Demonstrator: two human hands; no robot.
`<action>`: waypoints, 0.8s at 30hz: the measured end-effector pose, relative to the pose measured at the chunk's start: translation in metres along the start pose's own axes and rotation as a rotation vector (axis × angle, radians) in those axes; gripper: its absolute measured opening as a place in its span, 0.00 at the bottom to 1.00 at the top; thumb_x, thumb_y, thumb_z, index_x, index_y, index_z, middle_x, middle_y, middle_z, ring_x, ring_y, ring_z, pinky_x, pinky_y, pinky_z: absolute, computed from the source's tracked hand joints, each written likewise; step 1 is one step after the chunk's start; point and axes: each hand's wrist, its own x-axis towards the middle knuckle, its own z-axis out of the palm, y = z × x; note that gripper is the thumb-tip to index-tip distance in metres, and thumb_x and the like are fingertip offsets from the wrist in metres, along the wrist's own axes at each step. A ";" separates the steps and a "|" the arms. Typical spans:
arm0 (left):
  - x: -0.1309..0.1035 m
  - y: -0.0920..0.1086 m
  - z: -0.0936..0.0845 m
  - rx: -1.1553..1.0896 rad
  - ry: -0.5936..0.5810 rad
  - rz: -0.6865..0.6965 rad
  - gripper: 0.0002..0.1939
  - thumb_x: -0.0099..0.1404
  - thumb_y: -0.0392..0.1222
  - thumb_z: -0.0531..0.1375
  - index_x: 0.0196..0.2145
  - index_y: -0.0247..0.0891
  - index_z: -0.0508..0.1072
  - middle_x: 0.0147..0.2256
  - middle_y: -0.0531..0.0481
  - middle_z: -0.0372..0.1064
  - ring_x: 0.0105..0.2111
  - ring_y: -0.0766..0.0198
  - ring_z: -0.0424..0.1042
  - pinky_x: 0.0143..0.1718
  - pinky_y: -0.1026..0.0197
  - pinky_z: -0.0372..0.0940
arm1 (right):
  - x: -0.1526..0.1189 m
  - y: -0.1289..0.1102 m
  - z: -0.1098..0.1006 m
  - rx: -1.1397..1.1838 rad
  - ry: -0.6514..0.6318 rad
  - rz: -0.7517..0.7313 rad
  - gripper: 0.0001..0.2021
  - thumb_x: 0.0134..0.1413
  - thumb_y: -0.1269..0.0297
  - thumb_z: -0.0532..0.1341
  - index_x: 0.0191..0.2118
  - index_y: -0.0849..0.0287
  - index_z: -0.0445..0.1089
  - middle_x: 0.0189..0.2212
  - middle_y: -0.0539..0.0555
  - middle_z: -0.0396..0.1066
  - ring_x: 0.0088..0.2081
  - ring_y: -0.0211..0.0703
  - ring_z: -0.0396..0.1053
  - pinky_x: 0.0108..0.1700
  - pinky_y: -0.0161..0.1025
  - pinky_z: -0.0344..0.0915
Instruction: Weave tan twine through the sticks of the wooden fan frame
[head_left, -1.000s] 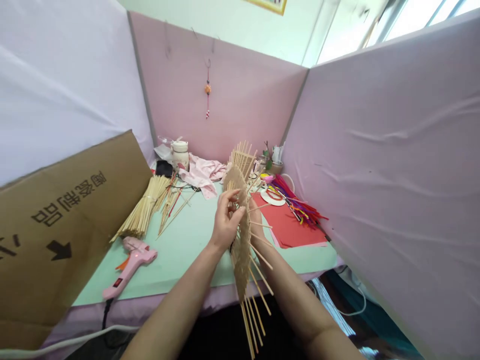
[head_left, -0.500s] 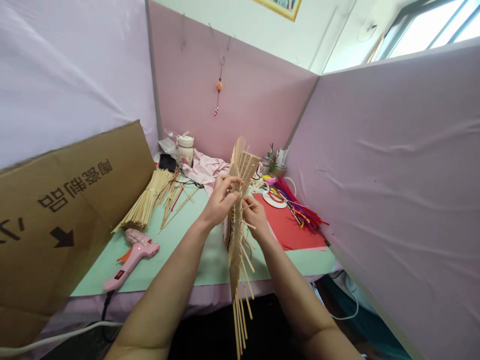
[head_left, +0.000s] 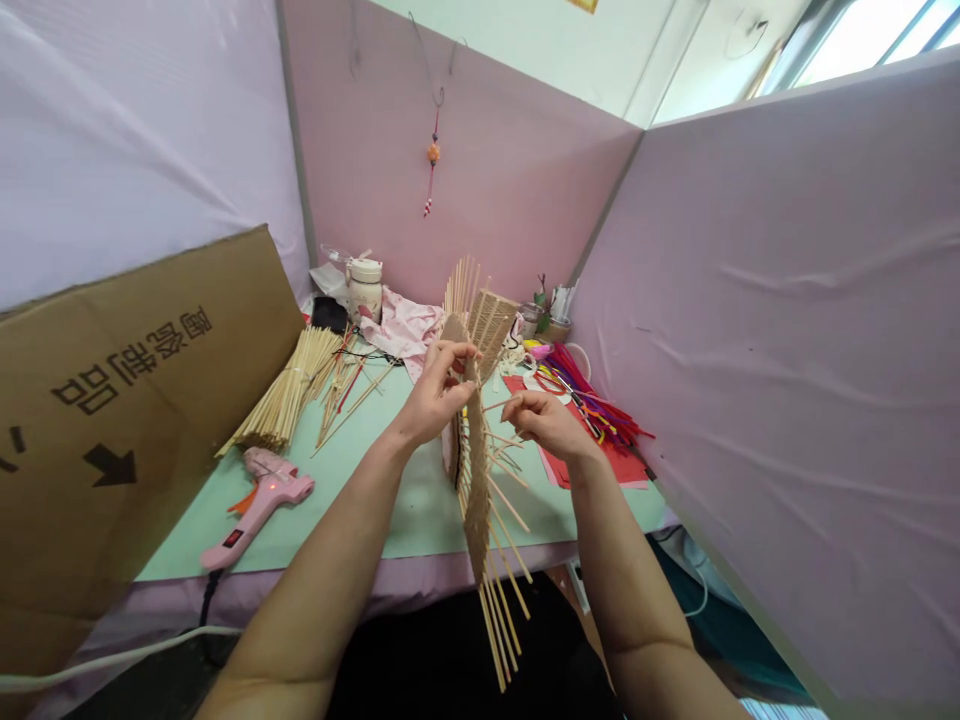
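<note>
Sticks poke out of the bottom of the woven panel (head_left: 474, 470) you hold upright on edge at the centre of the frame, just over the near rim of the bench (head_left: 360, 500). Your left hand (head_left: 435, 395) is clenched on the panel's upper edge, thumb and fingers pinching it. Your right hand (head_left: 544, 418) pinches one thin stick (head_left: 501, 403) that runs sideways into the weave. This looks like the threading step: one cross stick partly in. The next move seems to call for a steady panel and a straight push between the uprights.

Further back, lower left, lies a pink glue gun (head_left: 259, 505); beyond it a bundle of sticks (head_left: 289, 400). To the right sit red paper (head_left: 592, 455) and coloured pipe cleaners (head_left: 592, 405). A cardboard sheet (head_left: 112, 420) leans at far left.
</note>
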 end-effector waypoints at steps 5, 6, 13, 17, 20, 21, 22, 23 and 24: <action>0.001 -0.002 0.000 0.013 0.001 0.013 0.17 0.57 0.39 0.56 0.46 0.42 0.67 0.46 0.48 0.56 0.44 0.62 0.62 0.44 0.61 0.65 | -0.016 -0.014 -0.026 -0.139 -0.156 -0.063 0.08 0.43 0.60 0.69 0.25 0.60 0.75 0.19 0.48 0.64 0.24 0.35 0.57 0.28 0.35 0.54; 0.001 -0.002 0.001 0.013 -0.002 0.010 0.17 0.57 0.39 0.56 0.46 0.42 0.67 0.46 0.48 0.56 0.45 0.62 0.62 0.44 0.61 0.66 | -0.018 -0.016 -0.025 -0.151 -0.104 -0.109 0.09 0.46 0.60 0.68 0.23 0.59 0.74 0.20 0.48 0.65 0.25 0.36 0.58 0.29 0.36 0.56; 0.001 -0.002 0.005 0.021 -0.002 0.023 0.17 0.58 0.39 0.56 0.46 0.42 0.66 0.47 0.48 0.55 0.46 0.61 0.62 0.43 0.61 0.67 | -0.011 -0.009 0.041 -0.038 0.339 -0.417 0.09 0.57 0.58 0.62 0.30 0.56 0.69 0.44 0.54 0.69 0.44 0.43 0.69 0.46 0.43 0.66; -0.005 -0.002 0.010 0.048 0.008 0.038 0.20 0.61 0.40 0.56 0.51 0.43 0.65 0.48 0.47 0.55 0.47 0.61 0.62 0.45 0.60 0.67 | -0.003 -0.002 0.069 0.109 0.440 -0.427 0.11 0.60 0.55 0.60 0.32 0.56 0.65 0.50 0.56 0.69 0.49 0.46 0.70 0.47 0.43 0.68; -0.017 0.000 0.016 0.124 0.080 0.018 0.24 0.65 0.44 0.57 0.58 0.45 0.61 0.48 0.46 0.56 0.47 0.61 0.62 0.48 0.57 0.66 | -0.001 0.001 0.073 0.124 0.540 -0.396 0.12 0.59 0.52 0.59 0.35 0.55 0.66 0.46 0.56 0.73 0.46 0.45 0.71 0.46 0.44 0.68; -0.022 0.001 0.019 0.145 0.126 -0.006 0.26 0.65 0.46 0.57 0.60 0.45 0.59 0.48 0.45 0.57 0.46 0.60 0.63 0.47 0.56 0.66 | 0.000 0.002 0.073 0.121 0.570 -0.385 0.12 0.59 0.52 0.59 0.36 0.55 0.66 0.45 0.56 0.73 0.44 0.45 0.71 0.46 0.44 0.68; -0.028 0.003 0.022 0.152 0.171 -0.037 0.28 0.64 0.47 0.59 0.61 0.44 0.58 0.48 0.45 0.58 0.45 0.60 0.64 0.46 0.56 0.67 | 0.000 0.001 0.073 0.118 0.594 -0.379 0.12 0.59 0.52 0.59 0.36 0.55 0.66 0.43 0.55 0.74 0.43 0.44 0.72 0.46 0.44 0.68; -0.034 0.005 0.024 0.141 0.191 -0.075 0.30 0.64 0.49 0.60 0.61 0.43 0.58 0.47 0.45 0.60 0.44 0.60 0.65 0.44 0.56 0.67 | 0.000 0.000 0.072 0.116 0.607 -0.380 0.12 0.60 0.52 0.59 0.37 0.55 0.66 0.42 0.55 0.74 0.41 0.43 0.72 0.46 0.43 0.67; -0.040 0.006 0.027 0.111 0.185 -0.114 0.29 0.64 0.49 0.60 0.60 0.42 0.58 0.46 0.44 0.62 0.42 0.60 0.66 0.42 0.56 0.68 | -0.001 -0.001 0.073 0.117 0.611 -0.385 0.11 0.60 0.53 0.60 0.37 0.56 0.67 0.41 0.54 0.74 0.41 0.43 0.72 0.45 0.43 0.67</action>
